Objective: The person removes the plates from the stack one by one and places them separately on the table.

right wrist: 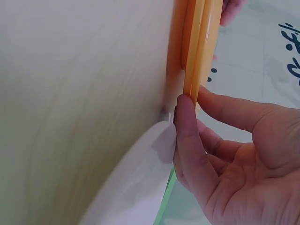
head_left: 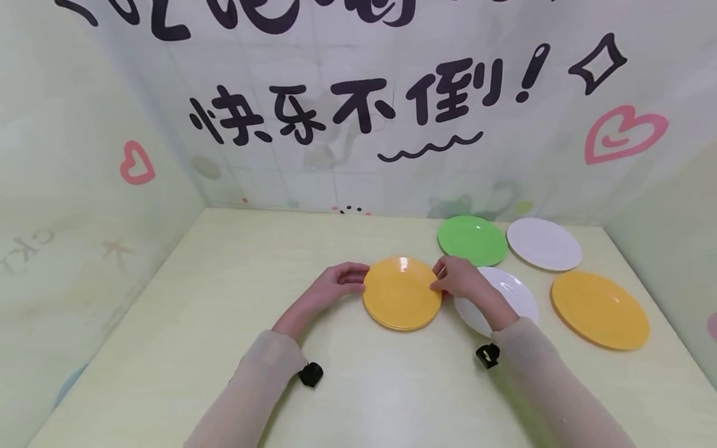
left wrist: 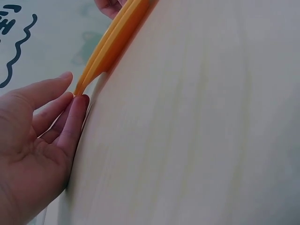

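Observation:
Two orange plates (head_left: 402,294), one stacked on the other, lie on the table between both hands; their doubled rim shows from the side in the wrist views. At the left edge my left hand (head_left: 338,283) holds the rim, fingertips low against it and thumb by the upper side. My right hand (head_left: 458,279) pinches the opposite edge, its thumb (right wrist: 229,107) on the upper plate and fingers under the rim. Close beneath the right hand and forearm lies a white plate (head_left: 512,292), partly covered by them.
Behind the right hand is a green plate (head_left: 470,241), with another white plate (head_left: 544,244) beside it. Another orange plate (head_left: 600,310) lies at the far right. Printed curtains or sheets (head_left: 336,180) stand around the table's back and sides.

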`<state>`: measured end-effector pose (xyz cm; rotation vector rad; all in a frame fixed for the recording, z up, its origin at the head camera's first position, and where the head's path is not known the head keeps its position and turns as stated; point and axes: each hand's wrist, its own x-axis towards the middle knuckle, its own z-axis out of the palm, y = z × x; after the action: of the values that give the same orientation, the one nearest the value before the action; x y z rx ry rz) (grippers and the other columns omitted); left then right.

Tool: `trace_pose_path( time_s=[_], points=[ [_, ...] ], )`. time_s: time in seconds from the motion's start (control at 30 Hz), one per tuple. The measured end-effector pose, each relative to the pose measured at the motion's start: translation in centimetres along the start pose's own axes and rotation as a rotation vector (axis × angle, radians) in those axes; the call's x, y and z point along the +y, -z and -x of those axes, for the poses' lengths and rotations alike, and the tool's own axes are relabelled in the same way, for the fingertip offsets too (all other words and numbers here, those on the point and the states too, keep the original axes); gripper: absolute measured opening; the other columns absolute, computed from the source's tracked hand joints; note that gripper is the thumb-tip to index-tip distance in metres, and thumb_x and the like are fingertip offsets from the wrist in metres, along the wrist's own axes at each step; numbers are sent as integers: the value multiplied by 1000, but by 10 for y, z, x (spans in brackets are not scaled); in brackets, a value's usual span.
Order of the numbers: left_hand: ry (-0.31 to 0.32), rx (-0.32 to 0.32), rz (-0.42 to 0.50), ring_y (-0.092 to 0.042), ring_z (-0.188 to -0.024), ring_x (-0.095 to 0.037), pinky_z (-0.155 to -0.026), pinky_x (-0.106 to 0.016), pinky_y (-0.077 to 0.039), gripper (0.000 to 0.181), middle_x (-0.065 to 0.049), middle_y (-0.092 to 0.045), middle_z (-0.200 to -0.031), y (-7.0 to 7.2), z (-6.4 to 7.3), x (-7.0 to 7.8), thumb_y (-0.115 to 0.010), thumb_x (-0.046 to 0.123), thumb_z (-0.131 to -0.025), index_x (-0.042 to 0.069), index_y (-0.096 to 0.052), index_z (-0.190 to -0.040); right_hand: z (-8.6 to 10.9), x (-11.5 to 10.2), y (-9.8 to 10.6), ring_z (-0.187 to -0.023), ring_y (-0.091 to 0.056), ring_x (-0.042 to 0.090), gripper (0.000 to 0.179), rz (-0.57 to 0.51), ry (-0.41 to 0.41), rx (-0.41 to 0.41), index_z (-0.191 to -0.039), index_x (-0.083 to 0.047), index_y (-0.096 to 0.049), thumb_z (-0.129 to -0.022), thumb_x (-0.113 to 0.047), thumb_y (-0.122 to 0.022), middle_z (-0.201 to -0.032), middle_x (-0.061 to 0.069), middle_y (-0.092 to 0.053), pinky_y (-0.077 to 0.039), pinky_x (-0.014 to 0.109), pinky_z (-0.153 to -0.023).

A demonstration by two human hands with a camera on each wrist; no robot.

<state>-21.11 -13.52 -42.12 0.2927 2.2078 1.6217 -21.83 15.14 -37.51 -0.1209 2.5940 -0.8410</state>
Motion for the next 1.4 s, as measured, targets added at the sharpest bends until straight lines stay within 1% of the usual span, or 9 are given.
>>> trace_pose_path(
  time_s=[0.1,0.17,0.33,0.5,0.63,0.8,1.0,1.17,1.4],
  points=[
    [-12,1,-8,-61,-125,-26,-106,-33,-54,44,-14,-63,-136,0,-2,2,-65,9,-96,6,-55,-139,-1,1,4,-68,-65,15,27,-25,10,17,-110,4,-60,-89,-10,-72,-97,15,-67,-57,22,-60],
    [-18,10,-23,-62,-125,-26,-105,-33,-54,44,-14,-63,-136,0,-4,3,-66,9,-95,7,-55,-138,-2,3,6,-68,-64,14,27,-82,8,15,-111,4,-60,-90,-9,-70,-96,14,-66,-58,22,-61],
    [-17,17,-38,-61,-125,-25,-106,-33,-54,45,-13,-63,-136,0,-6,2,-67,7,-94,7,-56,-138,-1,14,12,-69,-63,8,29,-320,9,-35,-119,7,-55,-95,-8,-61,-95,8,-66,-60,21,-66],
    [-18,19,-56,-61,-125,-26,-107,-34,-53,46,-13,-63,-136,-3,-3,0,-66,4,-94,6,-55,-138,7,29,17,-66,-65,5,37,-557,10,-107,-129,9,-45,-98,-8,-55,-82,-2,-67,-60,19,-67],
    [-1,32,-57,-62,-123,-25,-107,-35,-53,46,-12,-64,-134,-4,0,-2,-67,3,-93,7,-56,-137,7,33,21,-69,-67,4,39,-692,5,-91,-131,11,-41,-99,-8,-55,-78,-6,-66,-61,18,-69],
    [10,11,-57,-62,-124,-25,-106,-34,-54,46,-12,-64,-135,-5,0,-6,-67,5,-94,7,-55,-138,-2,26,25,-72,-67,3,43,-768,-27,-25,-135,11,-38,-101,-8,-54,-83,-6,-65,-62,18,-72],
    [7,7,-36,-61,-124,-26,-107,-35,-53,45,-13,-63,-135,-3,-3,-3,-68,4,-93,6,-56,-136,-20,15,23,-69,-68,4,45,-887,-58,34,-138,13,-36,-100,-4,-53,-81,-4,-64,-62,19,-72],
    [18,-13,-49,-60,-124,-24,-108,-35,-52,46,-11,-62,-137,-2,-3,-2,-68,4,-92,8,-56,-137,-29,9,18,-66,-69,4,43,-940,-70,50,-138,14,-36,-100,-1,-51,-77,-2,-64,-62,18,-69],
    [-15,-31,-69,-60,-124,-25,-109,-36,-52,46,-13,-62,-136,-1,-2,-1,-68,2,-91,6,-57,-136,-39,5,11,-63,-69,5,42,-996,-104,50,-137,13,-35,-100,1,-50,-78,0,-64,-62,16,-68]
  ],
)
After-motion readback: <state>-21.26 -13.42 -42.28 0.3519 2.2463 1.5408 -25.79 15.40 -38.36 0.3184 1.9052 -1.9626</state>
